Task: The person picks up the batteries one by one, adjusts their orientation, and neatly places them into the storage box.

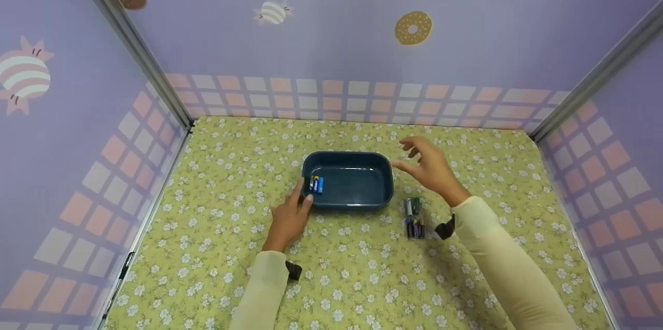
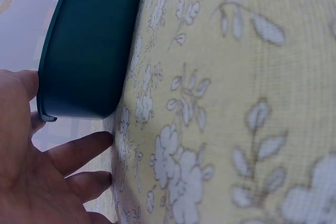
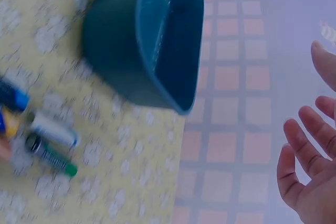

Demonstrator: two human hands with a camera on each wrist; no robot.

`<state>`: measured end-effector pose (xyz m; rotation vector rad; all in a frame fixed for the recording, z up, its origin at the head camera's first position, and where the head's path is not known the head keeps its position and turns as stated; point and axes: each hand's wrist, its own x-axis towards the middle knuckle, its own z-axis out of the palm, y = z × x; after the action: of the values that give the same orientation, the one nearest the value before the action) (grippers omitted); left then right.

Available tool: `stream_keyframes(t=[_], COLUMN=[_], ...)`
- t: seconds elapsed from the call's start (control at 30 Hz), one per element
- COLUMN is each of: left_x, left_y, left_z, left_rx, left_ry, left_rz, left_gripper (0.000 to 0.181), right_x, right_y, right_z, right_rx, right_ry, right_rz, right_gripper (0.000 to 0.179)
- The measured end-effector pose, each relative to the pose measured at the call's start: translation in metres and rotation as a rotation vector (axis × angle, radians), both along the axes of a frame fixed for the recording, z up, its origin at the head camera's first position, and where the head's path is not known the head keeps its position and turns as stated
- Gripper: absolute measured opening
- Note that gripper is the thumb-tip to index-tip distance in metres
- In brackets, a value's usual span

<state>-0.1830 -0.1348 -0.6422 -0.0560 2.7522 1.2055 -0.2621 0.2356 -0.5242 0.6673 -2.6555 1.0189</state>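
A dark teal plastic basin (image 1: 347, 205) stands on the flowered cloth. Small cylinders that look like batteries (image 1: 317, 185), blue and yellow among their colours, lie inside at its left end. My left hand (image 1: 290, 217) rests at the basin's front left corner, thumb and forefinger at the rim, the other fingers stretched down by the cloth. My right hand (image 1: 429, 167) is raised beside the basin's right end, fingers apart and holding nothing. More batteries (image 1: 415, 228) lie on the cloth below it; a white one (image 3: 55, 130) and a black-green one (image 3: 51, 155) show in the right wrist view.
Purple walls (image 1: 342, 50) with printed sweets and a pink-and-white tile band stand behind and at both sides. Grey metal posts (image 1: 137, 45) mark the corners. The flowered cloth (image 1: 217, 174) covers the surface around the basin. A dark band or strap (image 1: 293, 270) sits at my left wrist.
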Motion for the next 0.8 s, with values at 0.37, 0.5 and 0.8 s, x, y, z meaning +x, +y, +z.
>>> stream_keyframes(t=[0.37, 0.5, 0.8], left_x=[-0.001, -0.001, 0.0], left_y=[-0.001, -0.001, -0.002], left_z=[0.001, 0.002, -0.001], left_rx=[0.002, 0.004, 0.039], left_ry=[0.011, 0.009, 0.016], left_rz=[0.008, 0.007, -0.013], left_gripper=[0.065, 0.065, 0.067], right_x=[0.027, 0.037, 0.059], right_y=[0.043, 0.055, 0.08], right_z=[-0.024, -0.036, -0.065], right_rx=[0.024, 0.02, 0.034], right_ry=[-0.022, -0.05, -0.131], right_rz=[-0.031, -0.016, -0.005], right_gripper=[0.057, 0.057, 0.056])
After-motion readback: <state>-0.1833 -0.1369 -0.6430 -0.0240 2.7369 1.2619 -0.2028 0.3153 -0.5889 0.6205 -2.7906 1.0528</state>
